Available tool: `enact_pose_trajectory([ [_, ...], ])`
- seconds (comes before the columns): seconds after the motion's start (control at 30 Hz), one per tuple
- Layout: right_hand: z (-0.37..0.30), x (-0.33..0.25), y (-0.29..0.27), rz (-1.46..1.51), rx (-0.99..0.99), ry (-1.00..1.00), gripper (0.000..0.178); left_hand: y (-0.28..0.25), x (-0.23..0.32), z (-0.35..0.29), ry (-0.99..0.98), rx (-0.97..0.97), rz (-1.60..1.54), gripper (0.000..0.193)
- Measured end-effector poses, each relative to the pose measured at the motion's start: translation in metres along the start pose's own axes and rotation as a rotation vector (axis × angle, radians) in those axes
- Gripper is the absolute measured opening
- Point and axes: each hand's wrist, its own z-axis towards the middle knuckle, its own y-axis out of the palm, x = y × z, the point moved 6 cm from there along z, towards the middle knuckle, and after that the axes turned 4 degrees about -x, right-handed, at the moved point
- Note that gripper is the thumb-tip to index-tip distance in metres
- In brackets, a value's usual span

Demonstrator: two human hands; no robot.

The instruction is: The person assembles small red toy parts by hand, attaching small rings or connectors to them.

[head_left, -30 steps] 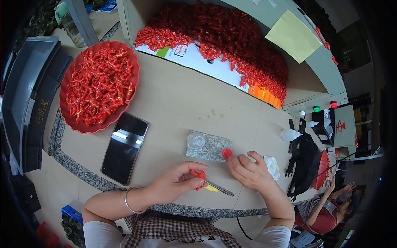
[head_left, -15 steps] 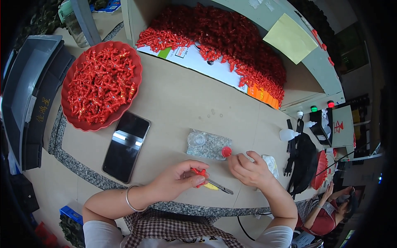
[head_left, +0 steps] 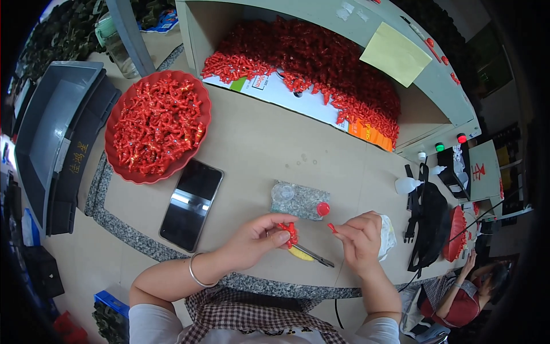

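My left hand [head_left: 264,239] is closed on a small glossy red figure [head_left: 288,234], partly hidden by the fingers. Apart from it, to the right, my right hand [head_left: 361,241] pinches a tiny red piece [head_left: 332,227] between thumb and fingertips. Below my left hand, a slim metal tool [head_left: 315,257], perhaps tweezers, lies by a yellow thing [head_left: 300,253]; its other end is hidden. Beyond both hands sits a speckled stone slab [head_left: 303,202], bearing a clear round dish [head_left: 282,193] and a small red cap-like cup [head_left: 323,208].
At left are a scalloped red bowl [head_left: 207,117] heaped with red figures, a phone [head_left: 192,205] and grey bins [head_left: 43,143]. A box [head_left: 275,94] of red pieces fills the shelf. Rightward lie crumpled white paper [head_left: 388,236], a squeeze bottle [head_left: 407,185] and a black bag [head_left: 431,221]. Another person [head_left: 464,292] sits beyond.
My right hand has turned upward and now shows a tiny red piece in its fingertips. My left hand keeps the red figure. The whole view has shifted slightly.
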Motion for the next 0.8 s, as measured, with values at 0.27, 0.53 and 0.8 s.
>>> enact_pose_trajectory([
  [0.27, -0.004, -0.035, 0.016, 0.145, 0.157, 0.042, 0.017, 0.0, -0.005, 0.002, 0.047, -0.002, -0.001, 0.03],
  [0.53, -0.009, -0.042, 0.027, 0.03, 0.157, -0.033, 0.017, 0.003, -0.006, 0.003, 0.069, -0.028, 0.009, 0.026],
  [0.8, -0.004, -0.038, 0.032, 0.133, 0.104, 0.014, 0.013, 0.001, -0.002, -0.001, 0.09, 0.02, 0.177, 0.023],
])
